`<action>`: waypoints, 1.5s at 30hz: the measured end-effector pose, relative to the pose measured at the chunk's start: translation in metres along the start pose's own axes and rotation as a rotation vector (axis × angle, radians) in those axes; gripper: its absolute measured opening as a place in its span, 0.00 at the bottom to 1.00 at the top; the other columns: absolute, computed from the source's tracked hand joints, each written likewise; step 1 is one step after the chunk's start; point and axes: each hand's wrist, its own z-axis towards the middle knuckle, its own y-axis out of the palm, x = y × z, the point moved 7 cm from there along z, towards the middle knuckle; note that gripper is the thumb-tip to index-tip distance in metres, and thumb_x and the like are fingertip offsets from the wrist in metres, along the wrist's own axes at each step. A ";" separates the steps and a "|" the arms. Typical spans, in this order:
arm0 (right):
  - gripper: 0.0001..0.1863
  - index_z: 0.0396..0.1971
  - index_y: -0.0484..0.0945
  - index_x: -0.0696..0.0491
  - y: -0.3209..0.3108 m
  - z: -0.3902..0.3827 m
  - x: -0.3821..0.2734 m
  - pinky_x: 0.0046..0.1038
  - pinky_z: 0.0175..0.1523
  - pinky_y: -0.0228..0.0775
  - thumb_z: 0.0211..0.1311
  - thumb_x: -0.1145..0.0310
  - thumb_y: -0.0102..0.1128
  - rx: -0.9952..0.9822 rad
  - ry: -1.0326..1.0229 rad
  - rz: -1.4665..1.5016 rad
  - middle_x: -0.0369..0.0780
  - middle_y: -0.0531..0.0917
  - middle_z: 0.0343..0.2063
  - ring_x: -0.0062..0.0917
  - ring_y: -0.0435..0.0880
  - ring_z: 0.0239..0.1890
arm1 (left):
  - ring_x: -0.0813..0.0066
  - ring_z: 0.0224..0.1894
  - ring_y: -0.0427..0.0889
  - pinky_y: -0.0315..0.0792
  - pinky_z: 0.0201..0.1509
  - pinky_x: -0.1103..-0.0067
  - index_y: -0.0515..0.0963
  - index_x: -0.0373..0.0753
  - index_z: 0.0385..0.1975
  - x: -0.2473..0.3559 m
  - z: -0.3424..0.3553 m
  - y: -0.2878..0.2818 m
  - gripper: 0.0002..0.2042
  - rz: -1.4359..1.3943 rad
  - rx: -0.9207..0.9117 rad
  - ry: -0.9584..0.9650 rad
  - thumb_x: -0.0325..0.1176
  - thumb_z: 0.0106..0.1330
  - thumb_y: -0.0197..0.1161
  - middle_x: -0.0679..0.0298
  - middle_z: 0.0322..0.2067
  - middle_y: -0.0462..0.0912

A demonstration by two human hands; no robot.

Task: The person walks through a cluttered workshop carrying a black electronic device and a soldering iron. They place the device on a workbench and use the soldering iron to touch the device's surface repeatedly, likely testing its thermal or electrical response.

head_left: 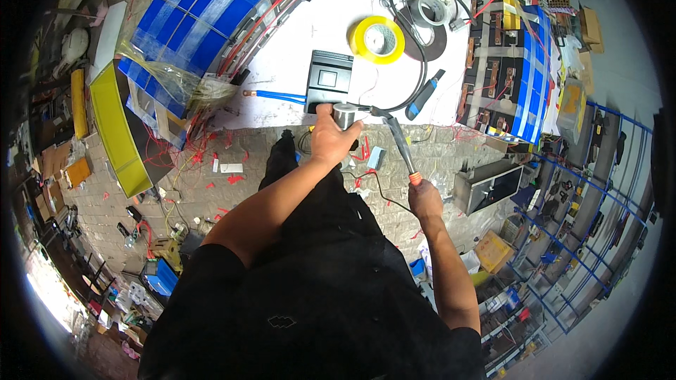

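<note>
My left hand is closed on a short silver metal cylinder at the table's front edge, beside a black rectangular device. Blue wires with a copper lug run from the device's left. My right hand grips a long grey metal tool by its orange-banded handle; the tool's far end lies at a black cable just right of the cylinder. A blue-and-black hand tool lies to the right on the white tabletop.
Blue-wrapped battery packs flank the work area. Yellow tape, a clear tape roll and looped cables sit behind. Below are a yellow-green panel, a metal box, blue racks and scattered clutter.
</note>
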 end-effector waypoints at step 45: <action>0.25 0.38 0.84 0.56 0.014 -0.007 0.004 0.47 0.52 0.76 0.62 0.47 0.58 0.014 -0.039 0.225 0.56 0.86 0.39 0.52 0.85 0.46 | 0.75 0.40 0.79 0.74 0.47 0.76 0.62 0.41 0.60 -0.039 -0.058 -0.090 0.17 -0.605 -0.554 -0.318 0.28 0.74 0.53 0.59 0.49 0.79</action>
